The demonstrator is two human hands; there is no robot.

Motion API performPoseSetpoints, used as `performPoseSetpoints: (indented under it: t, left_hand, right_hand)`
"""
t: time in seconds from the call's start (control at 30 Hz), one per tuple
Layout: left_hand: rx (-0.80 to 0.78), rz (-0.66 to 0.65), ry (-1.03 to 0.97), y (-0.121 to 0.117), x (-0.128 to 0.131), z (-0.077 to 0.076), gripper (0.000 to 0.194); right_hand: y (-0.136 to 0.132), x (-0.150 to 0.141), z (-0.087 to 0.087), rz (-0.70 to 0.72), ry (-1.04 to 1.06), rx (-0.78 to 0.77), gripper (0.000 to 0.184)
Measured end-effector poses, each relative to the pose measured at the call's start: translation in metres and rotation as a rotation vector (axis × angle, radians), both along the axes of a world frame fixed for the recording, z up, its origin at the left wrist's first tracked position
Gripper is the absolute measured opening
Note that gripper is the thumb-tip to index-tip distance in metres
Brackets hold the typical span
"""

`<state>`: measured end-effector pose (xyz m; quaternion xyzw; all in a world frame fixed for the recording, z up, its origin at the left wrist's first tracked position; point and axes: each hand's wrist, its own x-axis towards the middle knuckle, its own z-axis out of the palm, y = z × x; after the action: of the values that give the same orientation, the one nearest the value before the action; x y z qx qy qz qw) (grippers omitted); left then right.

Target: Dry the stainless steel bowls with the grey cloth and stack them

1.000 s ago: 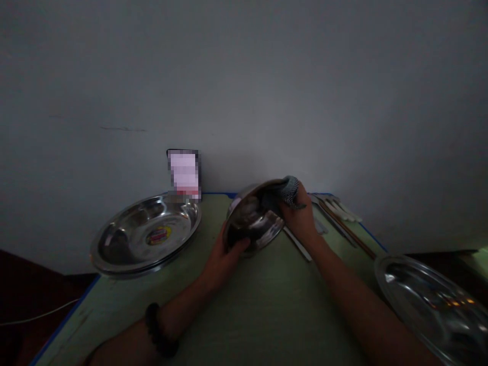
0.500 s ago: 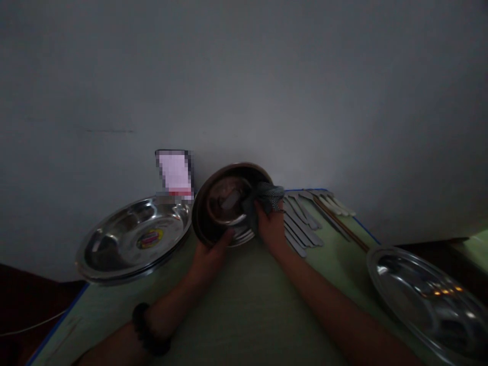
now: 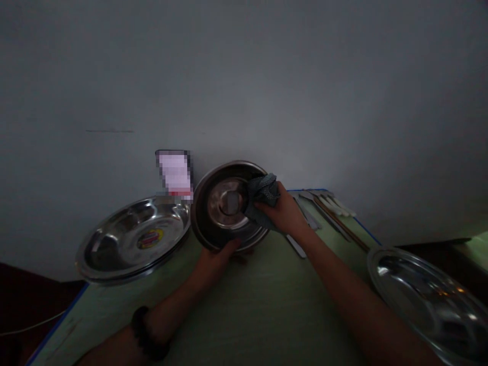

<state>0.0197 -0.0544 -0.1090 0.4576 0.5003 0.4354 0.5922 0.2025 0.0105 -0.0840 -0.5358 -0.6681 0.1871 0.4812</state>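
A round metal basin (image 3: 213,236) is tilted up with its inside facing me, near the wall. My left hand (image 3: 219,256) grips its lower rim, thumb over the edge and fingers underneath. Bunched in my right hand (image 3: 284,206) is a dark grey checked cloth (image 3: 263,195), pressed against the right inner side of the basin. A pale rectangular patch, perhaps a label or a reflection, shows at the basin's bottom. My right fingers are partly hidden by the cloth.
Stacked shiny metal basins (image 3: 125,244) stand on the left of the green table (image 3: 236,315). Behind them a blurred phone-like screen (image 3: 175,173) leans on the wall. Flat metal utensils and chopsticks (image 3: 343,227) lie to the right, beside another metal basin (image 3: 423,300).
My right hand has moved slightly up and right with the cloth along the basin's inside. The basin has turned a little, and my left hand has shifted slightly along its rim.
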Motion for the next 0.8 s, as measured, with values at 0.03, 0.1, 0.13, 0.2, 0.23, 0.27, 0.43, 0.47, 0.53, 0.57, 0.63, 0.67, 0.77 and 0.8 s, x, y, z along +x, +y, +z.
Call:
performPoseSetpoints:
  t: [0.03,0.1,0.13,0.2,0.23,0.27,0.43,0.47,0.53,0.57,0.63,0.67,0.77,0.8]
  left_hand:
    - [0.004,0.001,-0.003,0.0,0.0,0.001,0.032]
    - [0.008,-0.01,0.002,0.001,0.0,0.001,0.027]
    - [0.012,-0.016,0.007,0.002,-0.001,0.0,0.025]
    - [0.026,-0.026,0.013,0.002,-0.001,-0.001,0.023]
    - [0.035,-0.03,0.014,0.003,-0.001,-0.001,0.022]
    - [0.041,-0.028,0.016,0.003,-0.001,-0.001,0.022]
    - [0.039,-0.005,0.017,0.004,0.0,-0.001,0.019]
    - [0.04,0.004,0.018,0.005,-0.001,-0.002,0.019]
    - [0.047,0.008,0.035,0.006,-0.001,-0.003,0.02]
    - [0.05,0.003,0.051,0.006,-0.001,-0.004,0.021]
    - [0.057,-0.011,0.088,0.007,-0.002,-0.005,0.024]
    - [0.055,-0.013,0.105,0.007,-0.002,-0.005,0.025]
    - [0.027,-0.001,0.125,0.006,-0.002,-0.006,0.027]
    - [0.015,0.002,0.118,0.007,-0.002,-0.006,0.027]
  right_hand:
    - [-0.001,0.0,0.001,0.002,-0.018,0.0,0.033]
    - [-0.002,-0.001,0.003,0.018,-0.041,-0.003,0.033]
    - [-0.001,0.0,0.003,0.027,-0.048,-0.006,0.034]
    - [0.0,0.001,0.002,0.049,-0.054,-0.015,0.035]
    - [0.001,0.002,0.001,0.06,-0.058,-0.019,0.035]
    - [0.002,0.002,0.0,0.07,-0.062,-0.022,0.035]
    - [0.0,-0.007,-0.009,-0.042,-0.066,0.001,0.031]
    - [-0.001,-0.01,-0.01,-0.079,-0.059,0.008,0.03]
    - [-0.003,-0.014,-0.012,-0.109,-0.05,0.017,0.029]
    - [-0.004,-0.015,-0.012,-0.104,-0.047,0.022,0.029]
    - [-0.004,-0.014,-0.011,-0.082,-0.04,0.032,0.03]
    - [-0.003,-0.013,-0.009,-0.072,-0.035,0.035,0.031]
    - [0.0,-0.01,-0.006,-0.041,-0.03,0.037,0.031]
    - [0.0,-0.009,-0.005,-0.024,-0.031,0.041,0.031]
